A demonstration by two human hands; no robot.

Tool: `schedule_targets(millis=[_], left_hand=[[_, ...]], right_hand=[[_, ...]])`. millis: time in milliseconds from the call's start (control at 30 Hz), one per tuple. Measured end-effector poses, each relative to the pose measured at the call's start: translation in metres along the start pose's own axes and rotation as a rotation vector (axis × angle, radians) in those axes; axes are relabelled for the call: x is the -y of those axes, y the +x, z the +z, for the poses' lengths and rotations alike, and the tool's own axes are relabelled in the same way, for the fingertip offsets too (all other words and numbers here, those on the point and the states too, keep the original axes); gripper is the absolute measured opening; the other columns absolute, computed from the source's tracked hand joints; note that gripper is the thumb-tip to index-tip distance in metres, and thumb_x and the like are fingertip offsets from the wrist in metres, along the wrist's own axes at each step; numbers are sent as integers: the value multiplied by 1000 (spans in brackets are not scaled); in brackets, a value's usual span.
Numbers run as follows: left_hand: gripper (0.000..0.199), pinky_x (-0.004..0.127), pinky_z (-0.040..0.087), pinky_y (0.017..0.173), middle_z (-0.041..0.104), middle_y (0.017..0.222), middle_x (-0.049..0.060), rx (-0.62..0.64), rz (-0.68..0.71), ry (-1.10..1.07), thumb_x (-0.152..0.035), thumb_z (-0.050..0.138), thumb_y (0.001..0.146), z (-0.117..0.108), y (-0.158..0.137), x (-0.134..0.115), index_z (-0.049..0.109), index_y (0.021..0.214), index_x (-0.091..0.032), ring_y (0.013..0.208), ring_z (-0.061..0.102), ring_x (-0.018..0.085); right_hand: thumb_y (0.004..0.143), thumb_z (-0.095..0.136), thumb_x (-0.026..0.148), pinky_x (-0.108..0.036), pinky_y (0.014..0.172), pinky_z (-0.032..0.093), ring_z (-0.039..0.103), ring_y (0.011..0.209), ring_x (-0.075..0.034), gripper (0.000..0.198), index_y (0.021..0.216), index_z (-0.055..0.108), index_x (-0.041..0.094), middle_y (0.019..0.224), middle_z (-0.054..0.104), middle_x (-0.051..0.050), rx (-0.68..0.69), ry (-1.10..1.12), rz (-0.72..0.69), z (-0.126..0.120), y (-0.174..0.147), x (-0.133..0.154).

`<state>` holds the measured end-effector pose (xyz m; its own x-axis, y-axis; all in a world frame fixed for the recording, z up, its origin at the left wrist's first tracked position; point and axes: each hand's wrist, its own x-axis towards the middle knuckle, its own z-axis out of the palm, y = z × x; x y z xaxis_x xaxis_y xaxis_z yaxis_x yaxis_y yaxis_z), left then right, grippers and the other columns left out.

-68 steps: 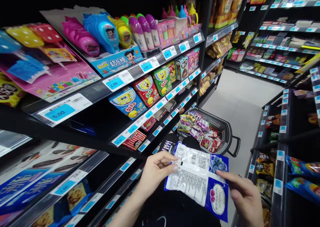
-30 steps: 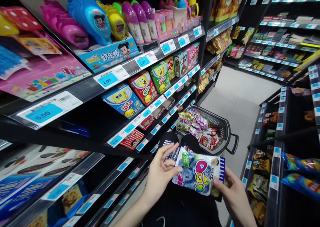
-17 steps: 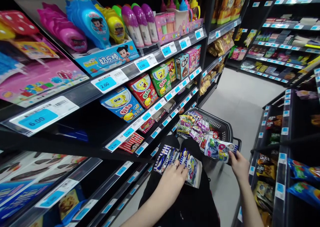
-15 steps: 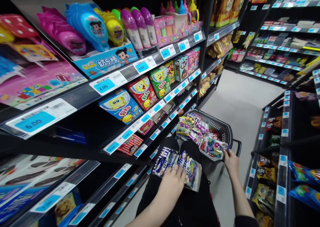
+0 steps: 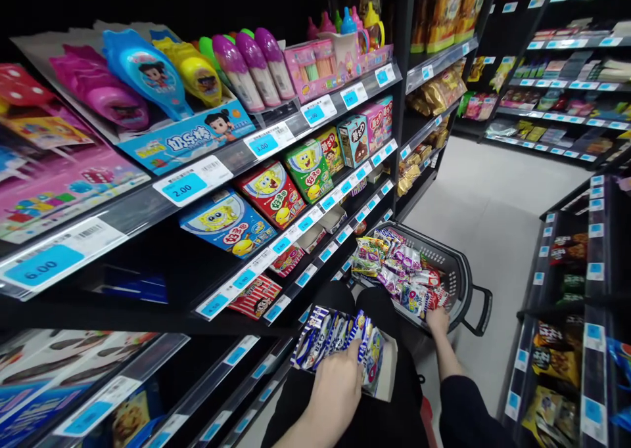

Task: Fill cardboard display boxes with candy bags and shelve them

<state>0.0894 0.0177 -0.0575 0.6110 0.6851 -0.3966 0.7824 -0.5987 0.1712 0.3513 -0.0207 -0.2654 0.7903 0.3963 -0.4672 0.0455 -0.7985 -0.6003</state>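
On my lap rests an opened cardboard box (image 5: 387, 379) of upright blue-and-white striped snack packets (image 5: 328, 336). My left hand (image 5: 340, 376) reaches over its near side with the fingers bent down among the packets, closed on one; the fingertips are hidden. A black shopping basket (image 5: 461, 270) stands on the floor beyond my knees, with several colourful packets (image 5: 394, 264) heaped in it. My right hand (image 5: 438, 320) is at the basket's near rim, fingers curled on a snack packet (image 5: 417, 298) lying at the edge of the heap.
Shelves on the left carry candy toys (image 5: 160, 73), snack boxes (image 5: 273, 192) and price labels (image 5: 192, 179). A low rack (image 5: 555, 343) with bagged snacks stands close on the right. Grey floor (image 5: 486, 192) runs between them toward more stocked shelves (image 5: 566, 93).
My right hand has lowered the packet from above the basket's near rim onto the heap. My left hand's fingers, spread over the packets before, are now bent in among them. The view has shifted slightly.
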Motion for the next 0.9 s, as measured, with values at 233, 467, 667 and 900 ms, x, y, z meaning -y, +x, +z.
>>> schedule_targets(millis=[233, 467, 667, 900], left_hand=[[30, 32, 57, 72, 74, 91, 12, -614, 502, -158, -13, 45, 90, -12, -16, -17, 57, 117, -12, 78, 70, 22], [36, 52, 48, 97, 71, 69, 8, -684, 1056, -169, -8, 35, 90, 13, -17, -51, 50, 122, 0, 59, 62, 18], [25, 58, 15, 115, 73, 94, 6, -669, 1027, -389, -26, 58, 88, -3, -36, -33, 62, 113, -20, 109, 59, 24], [73, 42, 49, 93, 63, 122, 15, 133, 376, -1308, -57, 74, 67, -25, -28, 22, 55, 126, -19, 110, 61, 30]], right_hand=[[79, 41, 76, -39, 72, 56, 70, 82, -25, 74, 112, 61, 13, 94, 72, -13, 418, 579, -133, -33, -152, 13], [71, 66, 63, -40, 79, 57, 72, 86, -28, 49, 95, 72, 21, 93, 76, -10, 397, 1269, 93, -64, -255, 26], [69, 72, 57, -41, 74, 59, 73, 78, -28, 36, 81, 72, 23, 80, 77, -5, 247, 1179, 103, -91, -249, 39], [76, 70, 50, -48, 84, 54, 70, 95, -33, 48, 110, 69, 15, 99, 75, -14, 525, 1212, 172, -97, -266, 53]])
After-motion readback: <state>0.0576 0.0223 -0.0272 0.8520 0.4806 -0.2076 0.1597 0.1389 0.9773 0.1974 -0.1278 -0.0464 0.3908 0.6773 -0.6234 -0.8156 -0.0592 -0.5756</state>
